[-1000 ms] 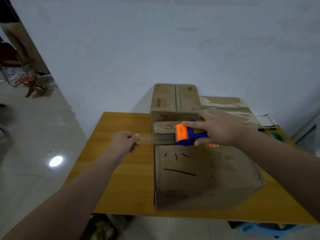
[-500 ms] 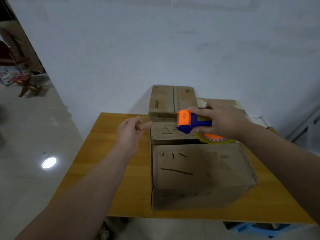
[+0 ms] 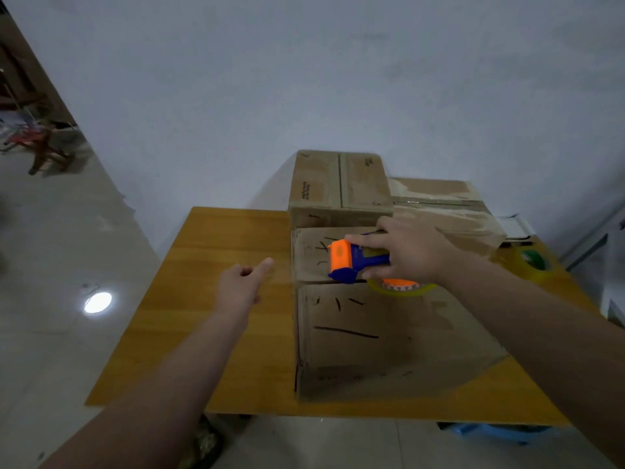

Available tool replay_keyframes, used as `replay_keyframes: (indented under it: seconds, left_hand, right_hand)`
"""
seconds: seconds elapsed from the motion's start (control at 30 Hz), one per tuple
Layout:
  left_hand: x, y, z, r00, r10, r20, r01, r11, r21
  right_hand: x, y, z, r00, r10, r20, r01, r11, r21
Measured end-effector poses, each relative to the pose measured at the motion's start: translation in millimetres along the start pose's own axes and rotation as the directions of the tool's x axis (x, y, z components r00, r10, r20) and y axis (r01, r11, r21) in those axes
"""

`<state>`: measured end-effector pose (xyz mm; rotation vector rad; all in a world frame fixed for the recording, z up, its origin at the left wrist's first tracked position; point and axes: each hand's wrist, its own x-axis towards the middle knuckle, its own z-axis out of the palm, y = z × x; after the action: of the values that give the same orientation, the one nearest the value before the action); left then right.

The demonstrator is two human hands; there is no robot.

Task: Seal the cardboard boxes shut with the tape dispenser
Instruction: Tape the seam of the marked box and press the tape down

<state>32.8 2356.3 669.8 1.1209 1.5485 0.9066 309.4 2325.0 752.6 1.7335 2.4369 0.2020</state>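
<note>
Three cardboard boxes (image 3: 389, 333), one tape dispenser (image 3: 355, 262) in right hand (image 3: 412, 252).

Orange-and-blue plastic tape dispenser (image 3: 355, 262) rests across the top seam of the nearest brown cardboard box (image 3: 382, 330); two further closed brown cardboard boxes (image 3: 341, 187) stand behind.

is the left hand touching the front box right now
No, the left hand hangs over the wooden table beside the front box, with a gap between its pointing finger and the cardboard.

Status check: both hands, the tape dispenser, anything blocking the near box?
Right hand grips tape dispenser at near box seam. Left hand empty, off the box. Nothing in the way.
</note>
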Motion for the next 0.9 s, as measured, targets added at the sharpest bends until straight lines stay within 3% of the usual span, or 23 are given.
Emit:
replay_keyframes:
  seconds: [0.07,0.17,0.53,0.63,0.77,0.9]
  left_hand:
    - [2,-8,-3,1.000,0.017,-0.022,-0.015,0.998,0.065]
    - [6,-20,0,0.997,-0.071,-0.019,0.072,0.992,0.108]
    - [21,-44,27,0.991,-0.134,-0.027,0.137,0.961,0.242]
    - [19,-45,40,0.967,-0.252,0.036,0.230,0.925,0.304]
    - [14,-44,43,0.862,-0.476,0.175,0.461,0.879,0.125]
    - [19,-40,37,0.869,-0.443,0.220,0.412,0.894,0.176]
  right_hand:
    - [10,-10,0,0.998,-0.056,0.009,0.057,0.996,-0.072]
    - [23,-19,2,0.996,-0.086,0.034,0.090,0.986,-0.137]
    - [27,-20,5,0.995,-0.080,0.057,0.088,0.985,-0.147]
    - [25,-20,4,0.995,-0.084,0.046,0.090,0.985,-0.146]
    - [22,-21,3,0.995,-0.085,0.051,0.092,0.983,-0.162]
    - [23,-22,0,0.994,-0.087,0.066,0.098,0.979,-0.176]
